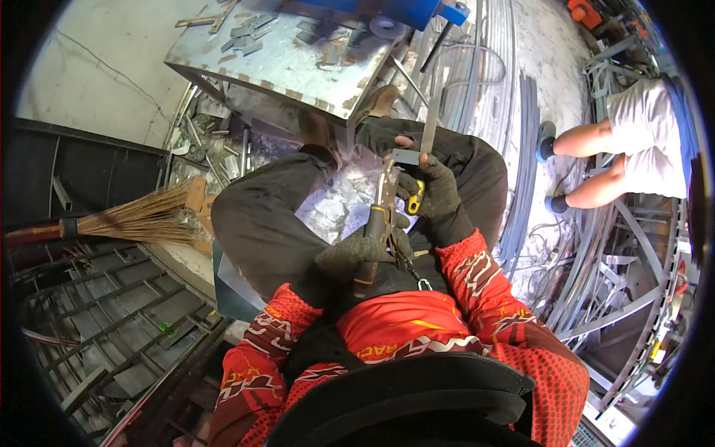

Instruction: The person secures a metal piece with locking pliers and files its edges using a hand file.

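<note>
A table [320,88] stands at the top, with small flat gray pieces [249,36] spread over it; a big blue thing [365,9] sits at its far edge, and a pale round disc [386,27] lies close by; on the left, a straw broom [138,216] lies on its side, near a dark frame [123,302] made of many bars; long dark strips [526,167] lie on the floor to the right; past them stands a person [644,123] in white shorts; something orange [585,13] is in the top right corner.

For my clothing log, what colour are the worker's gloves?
Dark grey gloves, best seen in the head view.
</note>
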A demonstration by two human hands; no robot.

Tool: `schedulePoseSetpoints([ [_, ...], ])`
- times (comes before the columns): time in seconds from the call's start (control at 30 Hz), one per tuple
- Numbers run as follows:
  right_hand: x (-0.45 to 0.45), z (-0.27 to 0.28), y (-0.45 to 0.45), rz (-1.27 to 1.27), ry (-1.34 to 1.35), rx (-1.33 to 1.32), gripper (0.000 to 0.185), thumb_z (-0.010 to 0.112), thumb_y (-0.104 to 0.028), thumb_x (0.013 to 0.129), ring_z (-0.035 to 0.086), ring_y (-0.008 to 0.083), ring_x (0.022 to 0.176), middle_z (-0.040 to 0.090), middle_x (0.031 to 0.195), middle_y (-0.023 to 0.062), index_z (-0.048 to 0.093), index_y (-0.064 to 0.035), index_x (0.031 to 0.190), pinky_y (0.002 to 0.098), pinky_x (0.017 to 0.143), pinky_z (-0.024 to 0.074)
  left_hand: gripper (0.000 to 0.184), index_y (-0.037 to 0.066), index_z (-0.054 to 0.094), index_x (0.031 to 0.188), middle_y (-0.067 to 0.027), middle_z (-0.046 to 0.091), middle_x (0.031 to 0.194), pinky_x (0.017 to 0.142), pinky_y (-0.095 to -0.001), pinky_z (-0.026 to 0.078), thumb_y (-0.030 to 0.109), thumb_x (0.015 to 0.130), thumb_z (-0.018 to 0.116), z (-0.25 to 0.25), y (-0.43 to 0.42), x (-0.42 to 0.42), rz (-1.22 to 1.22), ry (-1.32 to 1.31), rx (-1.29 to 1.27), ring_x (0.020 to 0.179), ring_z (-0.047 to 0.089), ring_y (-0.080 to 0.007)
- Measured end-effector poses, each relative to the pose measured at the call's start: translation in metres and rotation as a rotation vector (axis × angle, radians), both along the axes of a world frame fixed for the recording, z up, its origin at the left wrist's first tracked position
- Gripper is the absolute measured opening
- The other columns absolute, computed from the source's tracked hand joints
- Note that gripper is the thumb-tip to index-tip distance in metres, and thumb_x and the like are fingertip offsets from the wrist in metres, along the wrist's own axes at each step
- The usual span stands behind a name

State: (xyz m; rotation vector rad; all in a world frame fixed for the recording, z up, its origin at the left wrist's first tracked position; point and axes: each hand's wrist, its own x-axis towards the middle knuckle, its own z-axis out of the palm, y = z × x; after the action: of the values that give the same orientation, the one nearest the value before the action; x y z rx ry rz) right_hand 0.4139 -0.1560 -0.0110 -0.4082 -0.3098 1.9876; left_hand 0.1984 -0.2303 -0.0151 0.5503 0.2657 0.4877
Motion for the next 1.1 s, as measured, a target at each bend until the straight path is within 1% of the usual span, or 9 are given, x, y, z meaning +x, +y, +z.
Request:
schedulePoseSetpoints([
  [0.03,-0.003,0.006,0.0,-0.009,-0.035,-0.016,0.064,0.068,-0.029,0.102,0.065,0.0196,0.077,0.067,0.128,0.0234,0.044,-0.0026,0.155,0.0333,0.068,0.0553,0.094,0.005,0.029,0.157,-0.0159,0.064,0.123,0.103,-0.0446,0.051,0.029,0.086,0.086,0.001,0.0,0.003,0.01,-0.018,-0.027,0.114,0.066,-0.0271],
  [0.07,-0.006,0.013,-0.004,-0.063,-0.088,-0.12,0.066,0.07,-0.029,0.102,0.072,0.025,0.092,0.067,0.128,0.0241,0.043,-0.0027,0.155,0.0379,0.078,0.0616,0.093,0.004,0.032,0.155,-0.0154,0.064,0.122,0.101,-0.0443,0.052,0.029,0.083,0.087,0.002,0.0,0.004,0.02,-0.033,-0.055,0.112,0.067,-0.0273],
  [0.17,-0.001,0.001,-0.003,0.008,-0.006,-0.015,0.066,0.07,-0.03,0.102,0.073,0.0288,0.104,0.068,0.126,0.0246,0.042,-0.0035,0.156,0.0401,0.086,0.0638,0.088,0.002,0.038,0.15,-0.0182,0.065,0.123,0.103,-0.0487,0.054,0.04,0.087,0.085,0.02,-0.001,0.0,0.084,-0.005,0.051,0.115,0.067,-0.0311],
  [0.2,-0.001,0.001,-0.003,0.008,-0.005,-0.016,0.066,0.07,-0.03,0.102,0.073,0.0288,0.104,0.068,0.126,0.0246,0.042,-0.0035,0.156,0.0401,0.086,0.0638,0.088,0.002,0.038,0.15,-0.0182,0.065,0.123,0.103,-0.0487,0.054,0.04,0.087,0.085,0.022,0.0,0.0,0.083,-0.003,0.05,0.115,0.067,-0.0311],
  [0.27,-0.001,0.001,-0.005,0.019,-0.025,-0.026,0.066,0.069,-0.03,0.102,0.073,0.0277,0.101,0.068,0.126,0.0246,0.041,-0.0038,0.156,0.0384,0.081,0.0641,0.091,0.002,0.042,0.149,-0.0133,0.066,0.119,0.097,-0.0401,0.053,0.03,0.075,0.088,0.023,0.001,0.003,0.08,0.079,-0.032,0.109,0.067,-0.0256],
  [0.6,-0.002,0.007,-0.003,0.023,0.025,-0.023,0.068,0.07,-0.03,0.101,0.075,0.0274,0.099,0.068,0.125,0.0241,0.04,-0.0044,0.157,0.0414,0.079,0.0662,0.086,0.001,0.043,0.147,-0.012,0.066,0.112,0.092,-0.037,0.053,0.029,0.078,0.085,0.035,0.013,0.005,0.084,0.093,0.069,0.104,0.067,-0.0235],
  [0.67,0.0,0.008,0.001,0.025,0.073,0.012,0.068,0.071,-0.031,0.1,0.076,0.0288,0.1,0.068,0.125,0.0246,0.041,-0.0044,0.156,0.0432,0.08,0.0669,0.062,-0.001,0.047,0.142,-0.0155,0.067,0.104,0.087,-0.0448,0.059,0.025,0.092,0.075,0.049,0.019,0.007,0.092,0.173,0.144,0.093,0.072,-0.0295],
  [0.97,0.002,-0.002,-0.003,-0.003,0.068,-0.009,0.067,0.072,-0.03,0.099,0.076,0.0308,0.098,0.069,0.123,0.0254,0.043,-0.0035,0.154,0.0443,0.078,0.0674,0.077,-0.002,0.047,0.14,-0.0121,0.066,0.1,0.073,-0.0342,0.059,0.024,0.075,0.079,0.042,0.02,0.003,-0.022,0.37,0.141,0.085,0.068,-0.0215],
  [1.1,0.003,-0.001,-0.002,-0.014,0.06,0.007,0.067,0.072,-0.029,0.099,0.076,0.0305,0.098,0.069,0.122,0.025,0.043,-0.003,0.154,0.0447,0.078,0.0676,0.078,-0.002,0.046,0.14,-0.0112,0.066,0.098,0.073,-0.0342,0.059,0.023,0.075,0.08,0.041,0.019,0.003,0.068,0.245,0.081,0.086,0.068,-0.0215],
])
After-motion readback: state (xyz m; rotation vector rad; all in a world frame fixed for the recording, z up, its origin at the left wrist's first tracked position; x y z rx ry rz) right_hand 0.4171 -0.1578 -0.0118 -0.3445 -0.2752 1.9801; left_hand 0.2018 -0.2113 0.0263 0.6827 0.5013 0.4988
